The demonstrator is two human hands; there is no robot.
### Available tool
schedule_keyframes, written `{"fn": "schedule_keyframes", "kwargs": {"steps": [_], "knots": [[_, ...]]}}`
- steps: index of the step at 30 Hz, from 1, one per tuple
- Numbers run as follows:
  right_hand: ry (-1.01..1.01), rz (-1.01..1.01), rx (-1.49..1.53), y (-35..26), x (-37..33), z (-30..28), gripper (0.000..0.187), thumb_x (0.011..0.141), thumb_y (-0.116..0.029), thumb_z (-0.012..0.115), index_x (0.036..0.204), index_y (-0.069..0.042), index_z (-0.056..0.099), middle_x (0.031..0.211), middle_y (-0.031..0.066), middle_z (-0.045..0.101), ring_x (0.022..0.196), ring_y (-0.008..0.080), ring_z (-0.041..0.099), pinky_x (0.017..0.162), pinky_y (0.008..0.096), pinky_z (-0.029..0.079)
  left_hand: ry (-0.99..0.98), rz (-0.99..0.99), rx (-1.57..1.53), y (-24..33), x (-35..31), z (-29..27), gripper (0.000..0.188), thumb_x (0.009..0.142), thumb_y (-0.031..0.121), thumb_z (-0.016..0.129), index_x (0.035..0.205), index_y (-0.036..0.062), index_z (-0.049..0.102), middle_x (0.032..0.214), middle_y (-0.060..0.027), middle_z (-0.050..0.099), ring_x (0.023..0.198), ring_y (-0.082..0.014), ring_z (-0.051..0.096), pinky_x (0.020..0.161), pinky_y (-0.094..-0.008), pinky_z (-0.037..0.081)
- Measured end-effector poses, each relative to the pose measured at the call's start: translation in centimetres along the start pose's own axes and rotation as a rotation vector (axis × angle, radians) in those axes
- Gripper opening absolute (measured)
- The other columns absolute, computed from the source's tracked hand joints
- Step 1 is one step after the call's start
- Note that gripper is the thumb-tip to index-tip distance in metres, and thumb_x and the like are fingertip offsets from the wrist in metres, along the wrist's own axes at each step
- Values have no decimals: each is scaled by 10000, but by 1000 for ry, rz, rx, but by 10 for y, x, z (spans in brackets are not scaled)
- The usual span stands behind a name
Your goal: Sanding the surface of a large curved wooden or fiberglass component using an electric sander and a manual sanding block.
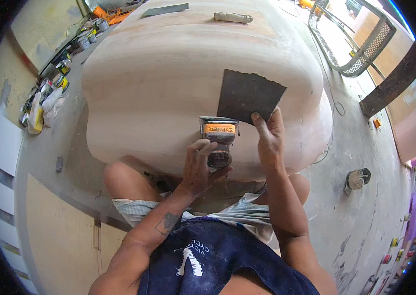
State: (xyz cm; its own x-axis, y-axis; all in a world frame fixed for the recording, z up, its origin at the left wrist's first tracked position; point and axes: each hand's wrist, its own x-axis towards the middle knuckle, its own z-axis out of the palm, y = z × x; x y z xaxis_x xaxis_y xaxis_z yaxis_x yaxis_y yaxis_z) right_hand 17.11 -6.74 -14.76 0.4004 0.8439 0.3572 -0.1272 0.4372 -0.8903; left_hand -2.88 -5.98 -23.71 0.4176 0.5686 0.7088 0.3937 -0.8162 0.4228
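My left hand is closed round the dark body of an electric sander, which has an orange label facing up. Its clamp end points away from me. In my right hand a dark grey sheet of sandpaper is pinched by its lower right corner, thumb on top; its far edge looks torn and uneven. The sheet's lower left corner comes close to the sander's clamp; I cannot tell whether they touch. Both are over a large, pale, curved panel in front of my knees.
Another grey sheet and a rolled cloth-like bundle lie on the panel's far part. Cans and bags line the left wall. A mesh metal frame stands far right; a cord and a dusty container are on the floor.
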Motion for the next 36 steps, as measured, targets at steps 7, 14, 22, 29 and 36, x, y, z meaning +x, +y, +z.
{"fn": "schedule_keyframes", "kwargs": {"steps": [7,14,22,29,36], "knots": [[-8,-12,-62,31,-5,22,115,1067,-105,596,1141,-40,538,1059,58,623,1015,134,568,909,323,485,23,-340,-166,-5,-10,-7,1032,795,608,851,1447,-11,343,1336,-185,419,1214,-301,478,1005,-452,442],[-23,8,-135,58,1,25,141,1052,-123,628,1133,-33,556,1027,57,629,977,128,573,871,308,492,247,-394,-197,-13,25,1,773,971,553,682,1426,-18,427,1331,-212,489,1205,-343,499,1025,-468,419],[45,4,-211,59,5,19,138,1027,-105,656,1119,-25,590,1013,70,648,944,122,579,853,304,498,167,-578,-454,-25,70,-2,266,1082,274,597,1158,25,650,996,-60,661,935,-171,613,847,-341,502],[-71,139,-426,47,12,-15,153,940,-76,737,1071,-5,706,942,73,713,834,160,650,754,322,529,110,-497,-313,-36,67,-12,252,1056,278,651,1098,30,676,921,-49,683,842,-120,608,767,-288,503],[-86,283,-386,45,13,-26,178,954,-147,759,1025,16,751,883,82,762,763,134,672,692,302,545,50,-651,-375,-38,71,-19,442,983,394,748,1084,-34,710,875,-47,717,801,-97,634,759,-282,527]]}}
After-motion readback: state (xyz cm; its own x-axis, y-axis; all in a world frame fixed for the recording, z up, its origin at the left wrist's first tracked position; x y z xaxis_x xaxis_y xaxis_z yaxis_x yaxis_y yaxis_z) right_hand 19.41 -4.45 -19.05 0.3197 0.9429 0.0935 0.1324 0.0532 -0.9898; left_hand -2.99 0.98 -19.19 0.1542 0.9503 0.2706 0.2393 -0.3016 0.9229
